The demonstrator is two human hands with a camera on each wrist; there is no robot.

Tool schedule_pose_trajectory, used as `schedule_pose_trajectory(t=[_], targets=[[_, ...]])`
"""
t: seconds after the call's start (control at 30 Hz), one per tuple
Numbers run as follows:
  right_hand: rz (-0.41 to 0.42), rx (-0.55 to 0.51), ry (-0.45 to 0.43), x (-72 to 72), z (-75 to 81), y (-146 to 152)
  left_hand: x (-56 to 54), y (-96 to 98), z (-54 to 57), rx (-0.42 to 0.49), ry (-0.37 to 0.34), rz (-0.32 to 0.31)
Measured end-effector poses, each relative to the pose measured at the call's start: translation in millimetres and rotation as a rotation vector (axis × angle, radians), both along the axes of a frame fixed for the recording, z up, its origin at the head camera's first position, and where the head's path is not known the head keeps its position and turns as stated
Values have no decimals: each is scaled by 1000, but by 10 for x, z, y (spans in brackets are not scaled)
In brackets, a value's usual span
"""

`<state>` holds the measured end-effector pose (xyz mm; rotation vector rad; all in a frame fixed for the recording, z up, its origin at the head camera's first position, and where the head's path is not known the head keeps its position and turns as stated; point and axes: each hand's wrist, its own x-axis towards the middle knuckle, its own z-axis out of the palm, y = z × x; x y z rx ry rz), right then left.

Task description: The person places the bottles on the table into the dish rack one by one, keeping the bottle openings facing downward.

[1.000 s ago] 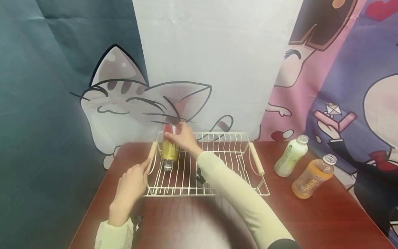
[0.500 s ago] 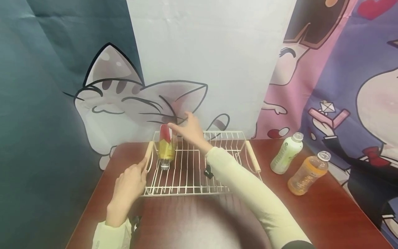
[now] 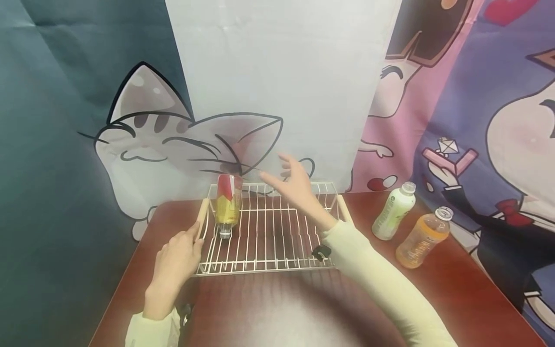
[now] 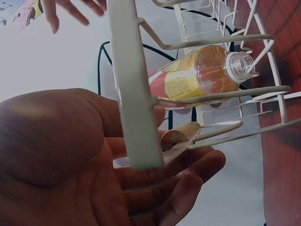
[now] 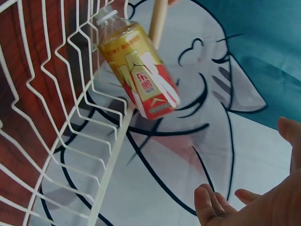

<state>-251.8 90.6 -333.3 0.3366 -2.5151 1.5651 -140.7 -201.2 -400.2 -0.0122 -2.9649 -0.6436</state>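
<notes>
Cat backdrop | emblem on racked bottle — right wrist view only

A glossy reddish-brown table stands before printed hangings, perhaps fabric, though the material is hard to tell. A smiling cat fills the far left corner, creased teal the left edge, cartoon figures the right. Pale glare lights the near edge.

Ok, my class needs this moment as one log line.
left hand: holds wooden handle; right hand: empty; yellow bottle: tilted neck-down in rack; green bottle, orange bottle: on table
</notes>
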Motion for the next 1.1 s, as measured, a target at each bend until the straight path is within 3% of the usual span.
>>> schedule_pose_trajectory(t=[0.13, 0.3, 0.67, 0.9, 1.1], targets=[[38, -27, -20, 207, -61, 195, 15, -13, -23, 7, -6, 1], [16, -81, -35, 479, -202, 454, 26, -22, -40, 8, -2, 1], [-149, -226, 153, 1113, -669, 1186, 36, 9, -79, -3, -8, -1], [-263, -251, 169, 1458, -917, 1528, 19, 23, -68, 1, -7, -6], [-308, -255, 146, 1593, -992, 1686, 5, 26, -49, 5, -13, 7]])
